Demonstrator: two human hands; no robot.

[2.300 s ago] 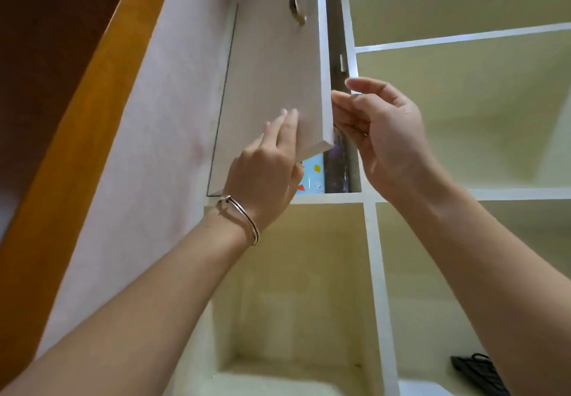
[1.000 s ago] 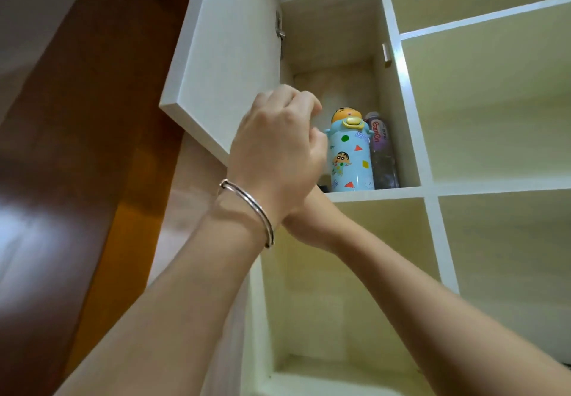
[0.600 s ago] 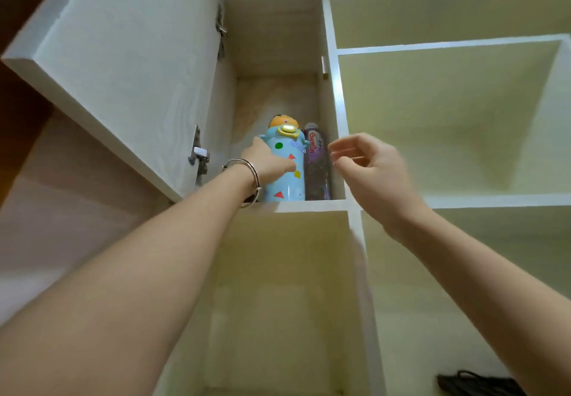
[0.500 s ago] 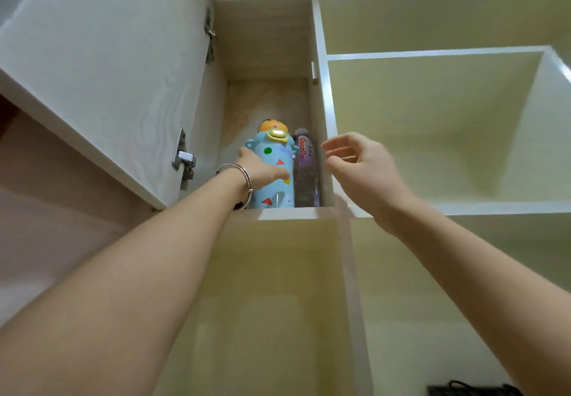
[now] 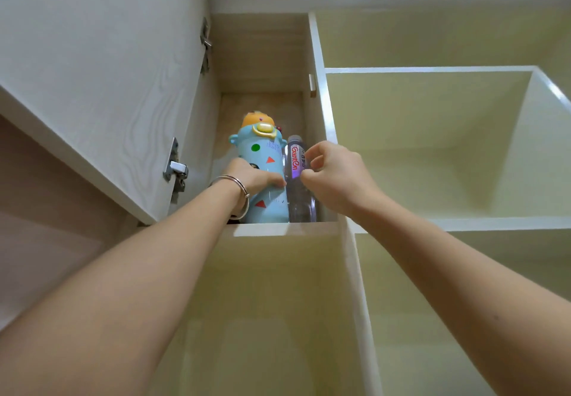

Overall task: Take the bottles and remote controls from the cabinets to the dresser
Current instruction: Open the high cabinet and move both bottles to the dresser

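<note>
Inside the opened upper cabinet compartment stand two bottles side by side. The light blue cartoon bottle [image 5: 264, 160] with an orange and yellow lid is on the left, and my left hand [image 5: 255, 177], wearing a metal bangle, is wrapped around its middle. To its right stands a clear plastic bottle [image 5: 298, 191] with a purple label. My right hand [image 5: 335, 176] is at that bottle's right side, fingers curled at the label but not clearly closed around it. No remote control is in view.
The cabinet door [image 5: 102, 77] hangs swung out to the left, its hinges [image 5: 175, 169] showing. The shelf's front edge [image 5: 278, 228] runs just under the bottles. Open cream-coloured cubbies [image 5: 432, 148] lie to the right and below.
The door was swung open to the left. My left hand then went in and closed around the blue bottle. My right hand moved left up to the clear bottle.
</note>
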